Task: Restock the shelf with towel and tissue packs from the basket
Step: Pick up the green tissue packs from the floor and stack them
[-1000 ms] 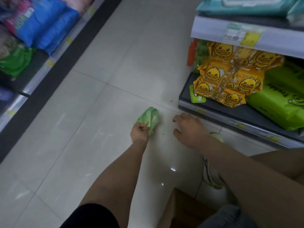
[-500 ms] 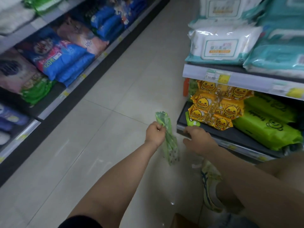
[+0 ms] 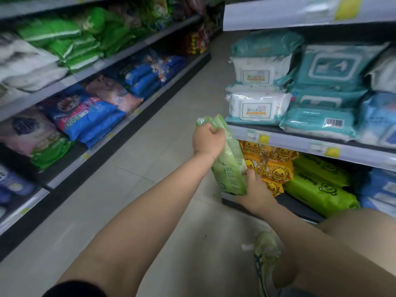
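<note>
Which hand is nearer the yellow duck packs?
Right. The right hand lies just beside the yellow duck packs; the left hand grips the green pack, farther away.

We hold the tissue pack (image 3: 229, 168) roughly upright between our hands, in front of the shelf unit (image 3: 300, 144) on our right. Our left hand (image 3: 209, 139) grips its top end and our right hand (image 3: 255, 189) holds its lower edge. Behind the pack, on the bottom shelf, lie the duck-printed packs (image 3: 272, 163), with larger packs (image 3: 321, 187) stacked just to their right. On the shelf above sit the wipes packs (image 3: 257, 108), piled on one another. Across the aisle floor (image 3: 162, 146), on our left, a second shelf unit (image 3: 70, 174) runs away from us, with bags lying on each level. Our shoe (image 3: 266, 254) rests on the floor below our right forearm.
</note>
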Available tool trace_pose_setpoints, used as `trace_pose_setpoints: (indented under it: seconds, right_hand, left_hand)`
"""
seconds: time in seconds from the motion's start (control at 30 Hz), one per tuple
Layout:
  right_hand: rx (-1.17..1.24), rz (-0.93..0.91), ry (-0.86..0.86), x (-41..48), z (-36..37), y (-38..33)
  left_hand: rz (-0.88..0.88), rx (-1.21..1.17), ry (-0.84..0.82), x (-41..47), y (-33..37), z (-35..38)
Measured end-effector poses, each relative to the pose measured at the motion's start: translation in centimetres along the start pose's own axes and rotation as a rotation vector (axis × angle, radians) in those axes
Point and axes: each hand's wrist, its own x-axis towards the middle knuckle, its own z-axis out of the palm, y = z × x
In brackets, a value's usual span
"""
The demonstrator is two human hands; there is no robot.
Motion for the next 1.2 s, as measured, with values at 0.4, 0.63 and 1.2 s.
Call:
trace_pose_setpoints:
  seconds: [0.4, 0.63, 1.2]
  right_hand:
    - [0.509, 0.068, 0.233, 0.0, -2.6, -2.8]
    - [0.736, 0.01, 0.309, 0.5, -5.9, -4.1]
    - [0.901, -0.02, 0.575, 1.2, -18.0, -7.9]
  left_hand:
    - [-0.002, -0.271, 0.04, -0.2, 9.1, -4.4]
    - [0.038, -0.279, 0.189, 1.6, 10.6, -7.5]
    - [0.78, 0.543, 0.038, 1.1, 8.9, -9.8]
